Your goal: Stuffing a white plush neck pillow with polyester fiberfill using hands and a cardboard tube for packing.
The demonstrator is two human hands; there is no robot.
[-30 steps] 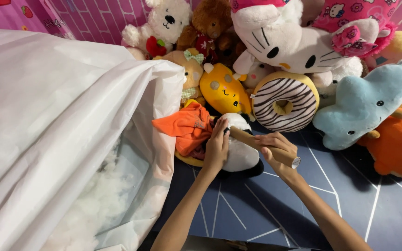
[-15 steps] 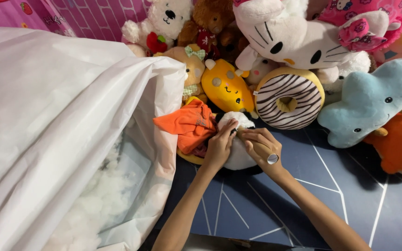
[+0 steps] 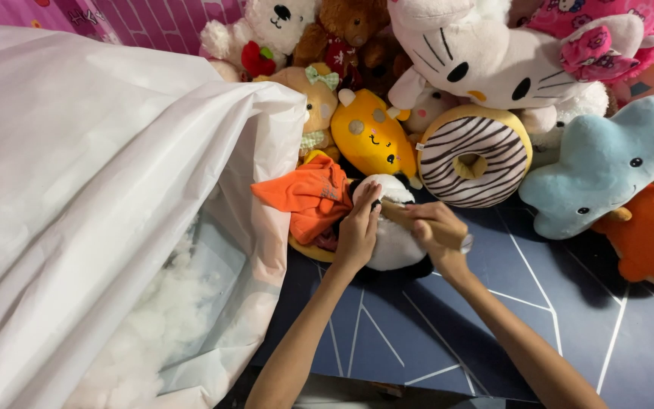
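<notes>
White stuffing point(image 3: 145, 326) inside big open plastic bag point(image 3: 77, 174)

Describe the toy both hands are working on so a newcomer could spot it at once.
Start at the big white bag on the left. Just right of its mouth, both hands press a round white-and-black plush on the blue floor. Alone among its neighbours, it wears an orange cloth.
</notes>
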